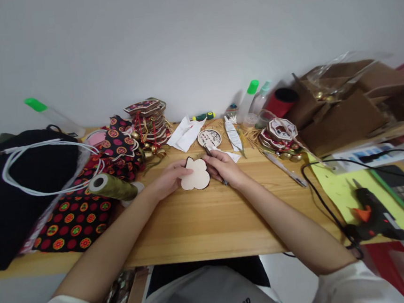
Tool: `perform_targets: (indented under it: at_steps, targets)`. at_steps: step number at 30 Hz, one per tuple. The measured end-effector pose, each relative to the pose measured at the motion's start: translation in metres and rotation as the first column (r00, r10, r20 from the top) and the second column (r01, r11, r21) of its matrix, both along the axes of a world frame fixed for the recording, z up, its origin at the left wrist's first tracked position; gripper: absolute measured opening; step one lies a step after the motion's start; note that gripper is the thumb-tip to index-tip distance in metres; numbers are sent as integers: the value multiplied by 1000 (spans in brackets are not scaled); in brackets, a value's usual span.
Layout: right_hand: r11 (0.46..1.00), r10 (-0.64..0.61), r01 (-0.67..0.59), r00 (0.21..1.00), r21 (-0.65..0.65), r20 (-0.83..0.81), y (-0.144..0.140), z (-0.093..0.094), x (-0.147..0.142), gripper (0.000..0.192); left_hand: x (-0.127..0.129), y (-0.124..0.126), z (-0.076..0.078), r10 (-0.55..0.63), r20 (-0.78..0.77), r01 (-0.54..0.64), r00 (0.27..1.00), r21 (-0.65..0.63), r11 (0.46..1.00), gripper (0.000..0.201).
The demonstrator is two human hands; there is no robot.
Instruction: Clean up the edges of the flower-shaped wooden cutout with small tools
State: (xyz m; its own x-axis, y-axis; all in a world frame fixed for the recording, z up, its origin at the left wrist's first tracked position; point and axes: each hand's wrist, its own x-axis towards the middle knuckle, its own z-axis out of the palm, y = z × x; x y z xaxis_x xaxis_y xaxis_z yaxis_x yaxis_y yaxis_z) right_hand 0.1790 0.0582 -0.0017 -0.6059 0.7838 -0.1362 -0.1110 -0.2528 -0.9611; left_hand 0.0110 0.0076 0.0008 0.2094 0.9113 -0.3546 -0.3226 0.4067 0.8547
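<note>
- The pale cut-out piece [196, 174] has a lobed, cloud-like outline, a light tan face with no print on it, and a dark edge that shows along its top left.
- It lies flat on the wooden table [208, 226], near the middle, between both hands.
- The left hand [171, 178] rests on the table with its fingers curled against the piece's left edge, pinning it in place.
- The right hand [222, 167] touches the piece's upper right edge and is closed around a thin dark tool [213, 162], whose tip pokes out above and below the fingers.
- Just behind the hands lies a round printed disc [209, 137], beside white paper scraps [186, 133].
- An open cardboard box [346, 106] stands at the far right; clear plastic wrap lies across its top, and what is inside cannot be made out.
- Two plastic bottles with green caps [250, 97] lean near the wall, next to a red cylinder [280, 102].
- Stacks of patterned finished pieces [150, 120] with small gold bells sit to the left, and a second stack [280, 135] to the right.
- A spool of olive thread [113, 186] lies on red-and-black patterned fabric [77, 219].
- A black glue gun [372, 214] rests on a yellow-green mat [340, 191] at the right edge.
</note>
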Motion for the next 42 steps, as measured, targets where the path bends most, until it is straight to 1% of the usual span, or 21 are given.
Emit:
perform_targets:
  at_steps: [4,10,13,15,17,20,22,31,38,42]
  targets:
    - [999,2,-3,1000,32,25,0,-3,-1,32,1,1,2,-3,7,3,1000,11,1000,30]
    - [996,31,-40,994,78,103,-4,1,-2,30,2,2,2,11,9,-12,1000,19,1000,33]
    - [992,52,-65,991,107,124,-5,2,-1,28,3,1,3,13,14,-14,1000,18,1000,31]
    - [985,50,-75,987,157,156,-4,-1,-1,25,3,1,4,19,17,-19,1000,18,1000,29]
    - [968,26,-73,981,239,193,-2,-6,-1,22,3,1,4,28,15,-28,999,16,999,27]
    - [917,-21,-78,970,390,243,0,-14,-2,18,2,0,4,29,11,-29,1000,12,1000,26]
    - [887,-37,-93,962,453,271,2,-16,-1,16,2,0,3,23,7,-23,1000,9,1000,25]
    - [865,-59,-128,935,485,351,1,-14,-3,11,2,0,3,36,-54,-36,998,3,999,24]
    - [814,-126,-173,879,555,459,-5,-6,-1,6,5,-1,3,37,-91,-38,995,-2,999,26]
    - [814,-107,-191,878,548,466,-5,-6,-1,5,6,-3,1,41,-124,-41,991,4,999,28]
